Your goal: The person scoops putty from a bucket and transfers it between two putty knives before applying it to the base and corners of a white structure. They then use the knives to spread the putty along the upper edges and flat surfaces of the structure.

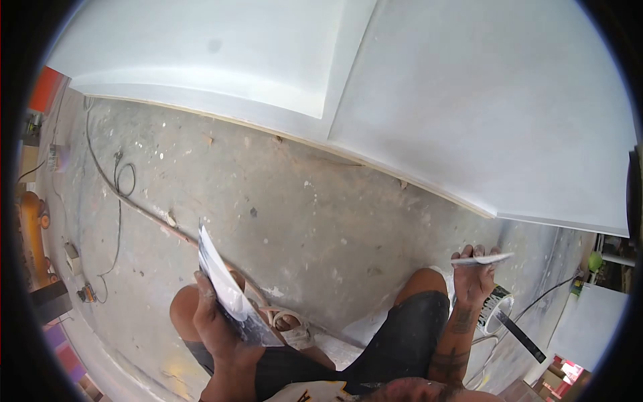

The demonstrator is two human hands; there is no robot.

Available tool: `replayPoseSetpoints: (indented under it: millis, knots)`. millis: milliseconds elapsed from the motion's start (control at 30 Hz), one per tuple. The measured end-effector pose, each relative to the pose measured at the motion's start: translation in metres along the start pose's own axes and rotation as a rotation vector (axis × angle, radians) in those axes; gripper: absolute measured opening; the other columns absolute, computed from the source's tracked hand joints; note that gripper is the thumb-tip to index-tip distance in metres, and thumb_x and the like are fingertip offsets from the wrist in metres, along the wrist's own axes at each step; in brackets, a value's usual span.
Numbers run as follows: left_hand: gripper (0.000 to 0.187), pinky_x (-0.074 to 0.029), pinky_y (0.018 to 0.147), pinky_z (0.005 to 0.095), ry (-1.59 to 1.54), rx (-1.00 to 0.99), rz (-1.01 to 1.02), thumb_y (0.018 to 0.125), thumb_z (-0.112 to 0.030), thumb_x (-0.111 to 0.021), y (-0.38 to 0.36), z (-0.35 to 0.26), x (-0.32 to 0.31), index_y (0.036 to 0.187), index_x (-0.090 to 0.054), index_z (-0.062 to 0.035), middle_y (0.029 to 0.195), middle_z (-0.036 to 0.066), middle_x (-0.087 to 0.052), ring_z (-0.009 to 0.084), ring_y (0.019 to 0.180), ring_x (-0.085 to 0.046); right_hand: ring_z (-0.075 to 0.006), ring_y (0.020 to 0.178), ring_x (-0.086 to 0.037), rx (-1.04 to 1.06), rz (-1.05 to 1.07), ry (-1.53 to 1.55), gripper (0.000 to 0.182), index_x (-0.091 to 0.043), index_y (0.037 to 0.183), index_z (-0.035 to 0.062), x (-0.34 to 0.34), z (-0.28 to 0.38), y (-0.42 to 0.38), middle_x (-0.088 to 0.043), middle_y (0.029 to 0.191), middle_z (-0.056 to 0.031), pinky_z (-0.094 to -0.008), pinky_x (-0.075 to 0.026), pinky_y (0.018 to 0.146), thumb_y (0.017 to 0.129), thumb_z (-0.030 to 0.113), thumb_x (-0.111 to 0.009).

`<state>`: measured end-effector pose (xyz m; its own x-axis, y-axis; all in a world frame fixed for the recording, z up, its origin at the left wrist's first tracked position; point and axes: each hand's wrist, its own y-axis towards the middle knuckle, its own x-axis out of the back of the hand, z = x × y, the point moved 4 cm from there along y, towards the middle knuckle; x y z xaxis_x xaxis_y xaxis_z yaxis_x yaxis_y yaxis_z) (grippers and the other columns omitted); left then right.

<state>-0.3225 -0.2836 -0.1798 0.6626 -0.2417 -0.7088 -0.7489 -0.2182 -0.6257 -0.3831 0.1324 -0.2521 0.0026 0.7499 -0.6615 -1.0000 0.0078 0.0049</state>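
My left hand (218, 318) grips a flat plate (231, 288) smeared with white paste, held tilted over my left thigh. At the right, my right hand (474, 278) has its fingers closed on a thin flat scraper (481, 259), seen nearly edge-on. Just beside my right wrist is an open can (494, 311) with white inside and a dark-handled tool (524, 340) sticking out of it. White panels (469, 100) stand in front of me, above the floor.
A hose (144, 213) and a looped cable (118, 181) lie on the stained concrete floor (301, 201) at the left. My knees are bent below. An orange object (31, 228) is at the far left edge; shelving (613, 258) is at the right.
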Motion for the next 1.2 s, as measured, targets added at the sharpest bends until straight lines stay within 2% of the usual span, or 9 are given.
replayPoseSetpoints:
  millis: [100,167,233,333,400,567,767,1067,1200]
  knots:
    - [0.041,-0.059,0.066,0.0340,0.042,0.053,0.088,0.107,-0.041,-0.038,0.004,0.004,0.001,0.125,-0.052,-0.0071,0.096,0.008,-0.064,0.0225,0.081,-0.070,-0.0264,0.102,-0.059,-0.090,-0.095,-0.275,0.032,-0.057,0.121,0.0101,0.003,-0.002,0.007,-0.064,0.113,-0.0083,-0.0481,-0.048,0.086,0.093,0.018,-0.069]
    - [0.045,-0.061,0.058,0.0366,0.110,-0.014,-0.055,0.107,-0.040,-0.039,0.010,0.012,-0.017,0.132,-0.051,-0.0046,0.108,0.007,-0.068,0.0227,0.071,-0.072,-0.0232,0.100,-0.062,-0.101,-0.167,-0.503,0.028,-0.060,0.122,0.0033,-0.019,-0.012,0.027,-0.065,0.111,-0.0093,-0.0401,-0.050,0.089,0.095,0.010,-0.065]
    - [0.043,-0.051,0.098,0.0453,0.046,0.030,0.039,0.107,-0.037,-0.040,0.019,0.019,-0.020,0.137,-0.050,-0.0070,0.119,0.010,-0.066,0.0268,0.112,-0.064,-0.0229,0.097,-0.066,-0.124,-0.122,-0.949,0.024,-0.063,0.118,0.0011,-0.047,-0.021,0.052,-0.069,0.106,-0.0092,-0.0328,-0.050,0.089,0.095,0.006,-0.063]
    - [0.041,-0.050,0.099,0.0450,0.000,0.060,0.123,0.106,-0.037,-0.044,0.038,0.021,-0.005,0.136,-0.052,-0.0093,0.126,0.008,-0.063,0.0252,0.112,-0.063,-0.0249,0.090,-0.070,0.109,0.103,-1.384,0.020,-0.067,0.113,-0.0001,-0.100,-0.048,0.090,-0.073,0.100,-0.0139,-0.0322,-0.053,0.081,0.095,0.007,-0.062]
    - [0.040,-0.050,0.099,0.0438,0.026,0.066,0.099,0.105,-0.039,-0.047,0.046,0.021,-0.016,0.134,-0.053,-0.0115,0.125,0.006,-0.064,0.0234,0.112,-0.062,-0.0323,0.094,-0.069,0.036,0.168,-1.397,0.021,-0.067,0.114,0.0020,-0.131,-0.068,0.112,-0.071,0.106,-0.0172,-0.0353,-0.053,0.083,0.093,0.005,-0.062]
    - [0.038,-0.050,0.100,0.0398,-0.006,0.053,0.110,0.105,-0.039,-0.048,0.079,0.019,-0.015,0.131,-0.055,-0.0120,0.124,0.003,-0.065,0.0208,0.112,-0.063,-0.0389,0.089,-0.066,0.361,0.328,-1.762,0.017,-0.069,0.105,0.0043,-0.146,-0.118,0.149,-0.071,0.100,-0.0176,-0.0431,-0.053,0.078,0.090,0.007,-0.061]
    - [0.037,-0.049,0.101,0.0399,-0.061,0.068,0.153,0.105,-0.038,-0.048,0.084,0.013,-0.013,0.129,-0.056,-0.0109,0.124,0.003,-0.065,0.0208,0.113,-0.063,-0.0357,0.085,-0.067,0.431,0.289,-2.017,0.017,-0.070,0.102,0.0085,-0.154,-0.150,0.162,-0.070,0.094,-0.0134,-0.0443,-0.053,0.075,0.087,0.009,-0.062]
    - [0.040,-0.049,0.101,0.0417,-0.110,0.085,0.173,0.106,-0.039,-0.046,0.079,0.008,-0.011,0.130,-0.054,-0.0079,0.124,0.006,-0.064,0.0231,0.115,-0.062,-0.0335,0.084,-0.067,0.623,0.396,-2.012,0.019,-0.069,0.101,0.0105,-0.133,-0.180,0.165,-0.070,0.092,-0.0112,-0.0451,-0.053,0.074,0.083,0.006,-0.063]
    - [0.040,-0.051,0.099,0.0412,-0.089,0.078,0.190,0.106,-0.038,-0.046,0.075,0.006,-0.015,0.130,-0.053,-0.0072,0.124,0.007,-0.064,0.0232,0.113,-0.063,-0.0337,0.083,-0.068,0.545,0.454,-2.047,0.018,-0.069,0.101,0.0100,-0.142,-0.171,0.161,-0.070,0.091,-0.0116,-0.0449,-0.053,0.072,0.084,0.007,-0.064]
